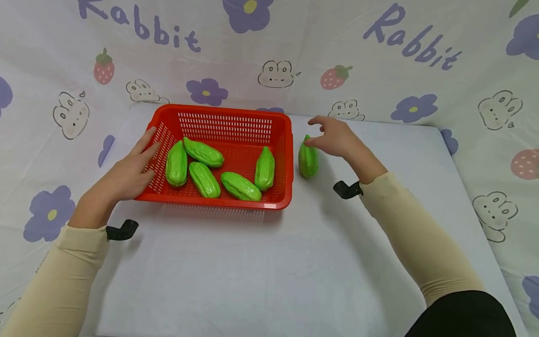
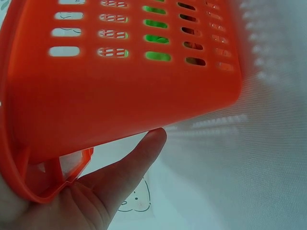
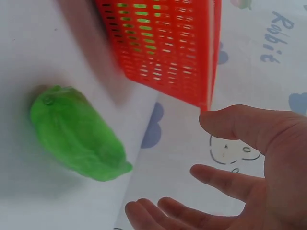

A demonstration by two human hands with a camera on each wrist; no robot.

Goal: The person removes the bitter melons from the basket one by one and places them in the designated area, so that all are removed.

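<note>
A red plastic basket point(image 1: 227, 203) stands on the white table with several glossy, ridged green gourds point(image 1: 204, 179) lying in it. At its left end my left hand point(image 1: 126, 177) holds the rim. The left wrist view shows one finger point(image 2: 152, 141) of it outside the basket, along the end wall. Right of the basket lies a single green gourd point(image 1: 309, 164) on the table, its pointed tip toward the back. My right hand point(image 1: 334, 136) hovers above this gourd, fingers spread and apart from it. In the right wrist view nothing is between those fingers.
The white tabletop point(image 1: 261, 271) extends in front of the basket and to the right. A cloth point(image 1: 236, 56) printed with rabbits, strawberries and purple flowers hangs behind the table and shows at its sides. Each wrist carries a black mount point(image 1: 123, 230).
</note>
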